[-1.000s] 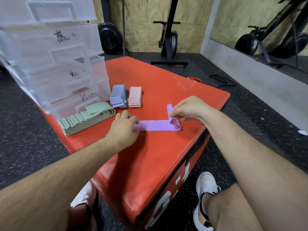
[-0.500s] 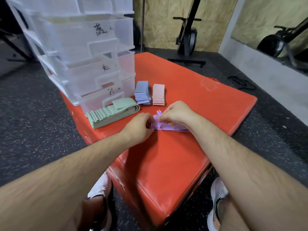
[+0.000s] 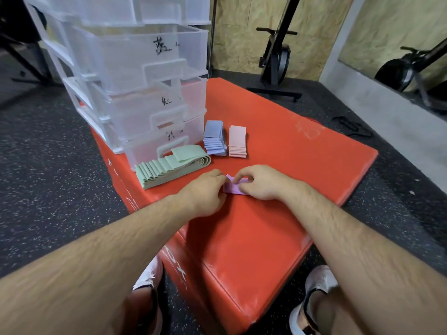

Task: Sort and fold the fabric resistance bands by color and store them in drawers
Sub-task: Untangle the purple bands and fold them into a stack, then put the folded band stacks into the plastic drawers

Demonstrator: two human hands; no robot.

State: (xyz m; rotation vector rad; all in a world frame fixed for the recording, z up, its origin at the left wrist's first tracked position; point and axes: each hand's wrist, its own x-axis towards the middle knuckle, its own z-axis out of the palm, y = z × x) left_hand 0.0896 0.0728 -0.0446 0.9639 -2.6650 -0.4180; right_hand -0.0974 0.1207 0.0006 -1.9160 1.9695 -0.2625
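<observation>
On the red padded worktop (image 3: pixel 290 170), the left hand (image 3: pixel 205 194) and right hand (image 3: pixel 260 183) pinch the folded purple fabric band (image 3: pixel 231 188), which may spring open if either grip slackens.

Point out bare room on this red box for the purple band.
Bare: right of the pink folded band stack to the red padded box's edge; nearer than the purple band. Crowded: left rear, clear plastic drawers, green bands, blue stack.

The purple band (image 3: pixel 232 187), a second ago stretched flat between the hands, is now folded into a small packet pinched by the left hand (image 3: pixel 205 194) and right hand (image 3: pixel 260 182), which have drawn together.
</observation>
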